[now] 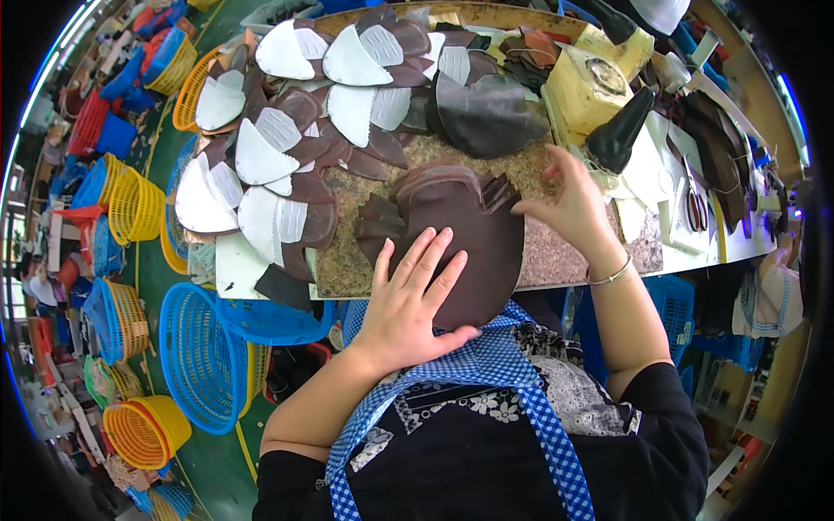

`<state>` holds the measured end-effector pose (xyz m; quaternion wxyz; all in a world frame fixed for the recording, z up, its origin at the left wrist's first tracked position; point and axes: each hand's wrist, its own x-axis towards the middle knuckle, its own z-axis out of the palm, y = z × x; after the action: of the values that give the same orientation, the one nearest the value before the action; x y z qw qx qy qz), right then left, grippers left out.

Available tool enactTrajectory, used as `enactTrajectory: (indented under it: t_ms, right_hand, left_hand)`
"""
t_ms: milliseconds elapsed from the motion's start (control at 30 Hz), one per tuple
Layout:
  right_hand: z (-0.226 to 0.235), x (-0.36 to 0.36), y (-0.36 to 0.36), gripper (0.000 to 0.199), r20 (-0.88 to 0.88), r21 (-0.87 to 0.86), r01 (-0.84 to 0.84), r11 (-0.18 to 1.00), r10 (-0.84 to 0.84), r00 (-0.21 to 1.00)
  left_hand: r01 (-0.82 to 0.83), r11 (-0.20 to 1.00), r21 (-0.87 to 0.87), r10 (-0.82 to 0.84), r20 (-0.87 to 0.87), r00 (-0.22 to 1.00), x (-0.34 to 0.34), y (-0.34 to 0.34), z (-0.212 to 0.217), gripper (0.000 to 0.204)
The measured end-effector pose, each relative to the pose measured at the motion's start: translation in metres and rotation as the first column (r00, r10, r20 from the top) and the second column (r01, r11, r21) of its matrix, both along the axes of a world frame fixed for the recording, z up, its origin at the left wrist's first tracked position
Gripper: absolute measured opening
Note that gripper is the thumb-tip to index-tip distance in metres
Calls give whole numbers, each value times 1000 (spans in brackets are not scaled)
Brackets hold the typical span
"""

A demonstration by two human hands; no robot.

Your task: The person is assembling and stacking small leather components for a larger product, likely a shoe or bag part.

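Note:
A dark brown leather shoe upper piece (482,252), with a raised curved rim and pleated edges at its far side, lies on a speckled work board (346,252) and overhangs its front edge. My left hand (421,291) rests flat on the leather, its fingers stretched and spread. My right hand (569,208) is raised at the right side of the piece, thumb and fingers apart with nothing between them. The right thumb tip is close to the leather edge; whether it touches, I cannot make out. Beyond the piece lies a black leather sheet (486,113).
Brown leather pieces with white backings (265,152) are heaped at the far left. At the right stand a yellow block-shaped container (584,100), a black cone-shaped object (621,135) and scissors (695,204). Blue baskets (201,356) and yellow baskets (139,204) stand on the left.

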<state>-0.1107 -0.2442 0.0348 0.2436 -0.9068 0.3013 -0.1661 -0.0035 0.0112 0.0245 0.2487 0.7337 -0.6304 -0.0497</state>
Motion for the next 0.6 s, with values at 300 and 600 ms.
enactTrajectory:
  t_ms: [300,600]
  right_hand:
    - [7,17,91,110,-111,-174,-729,662,723,682]
    - [14,19,94,116,-237,-160,-742,651,705,669]
  left_hand:
    - [1,991,-137,-45,-317,947,45,7,5,123]
    - [-448,837,-314,474,7,880,196,-65,-35,41]
